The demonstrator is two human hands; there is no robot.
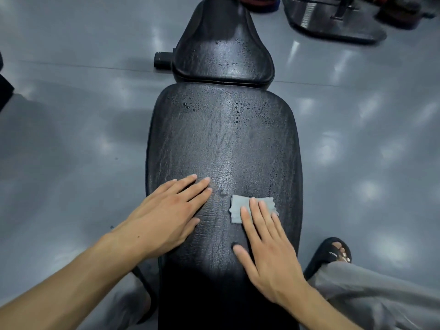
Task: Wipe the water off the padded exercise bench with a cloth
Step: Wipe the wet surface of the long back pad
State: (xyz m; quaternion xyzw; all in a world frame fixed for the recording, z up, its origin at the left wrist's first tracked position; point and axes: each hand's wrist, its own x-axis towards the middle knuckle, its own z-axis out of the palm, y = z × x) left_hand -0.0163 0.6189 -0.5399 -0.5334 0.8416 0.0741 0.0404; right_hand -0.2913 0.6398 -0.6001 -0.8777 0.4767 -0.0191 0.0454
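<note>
In the head view, a black padded exercise bench (223,144) ran away from the person, its cracked vinyl serving as the worktop. Water droplets (238,108) beaded on the far part of the long pad and on the separate seat pad (222,60) beyond it. A small grey cloth (235,209) lay on the near part of the pad. The right hand (266,244) pressed down on it, fingers (256,210) straight and spread, released rather than grasping. The left hand (166,217) rested flat on the pad just beside the cloth, fingers extended, holding nothing. A sandalled foot (333,252) stood on the glossy grey floor (71,139) at right.
</note>
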